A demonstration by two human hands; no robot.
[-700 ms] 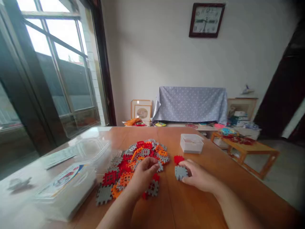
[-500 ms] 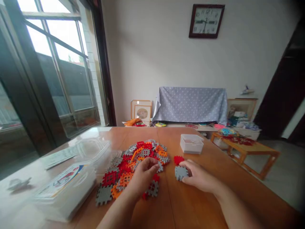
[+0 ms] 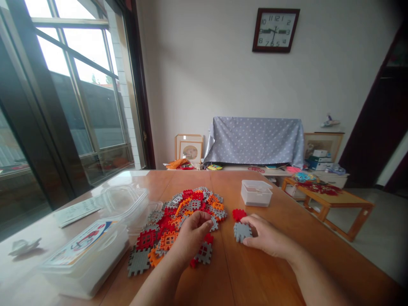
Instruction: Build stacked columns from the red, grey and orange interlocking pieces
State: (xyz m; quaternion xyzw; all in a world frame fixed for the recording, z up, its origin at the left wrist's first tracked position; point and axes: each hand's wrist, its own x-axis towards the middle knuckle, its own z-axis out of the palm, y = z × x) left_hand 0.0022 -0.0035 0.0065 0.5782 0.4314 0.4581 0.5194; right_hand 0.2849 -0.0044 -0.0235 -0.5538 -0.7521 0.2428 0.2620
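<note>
From where I stand, the near table (image 3: 255,274) bears both hands' work. The right hand (image 3: 266,236) has its thumb and fingers clamped on the right edge of a grey piece (image 3: 242,232); a red piece (image 3: 239,214) is just behind it (if the two are joined, I can't tell). The left hand (image 3: 196,227) hangs at the near right side of the pile of pcs (image 3: 168,240), in red, orange & grey; its fingers are curled, w/ thumb close to the index finger, but b/c of the angle I can't say if they pinch sth. To the left lies a clear box (image 3: 92,263) w/ a printed label; past it, a clear lid (image 3: 124,202). Beyond the red piece stands a small whitish box (image 3: 256,195). Farther, on the right, is a low wooden table (image 3: 338,202), then the dotted cloth (image 3: 255,140), and on the wall a clock (image 3: 276,30).
</note>
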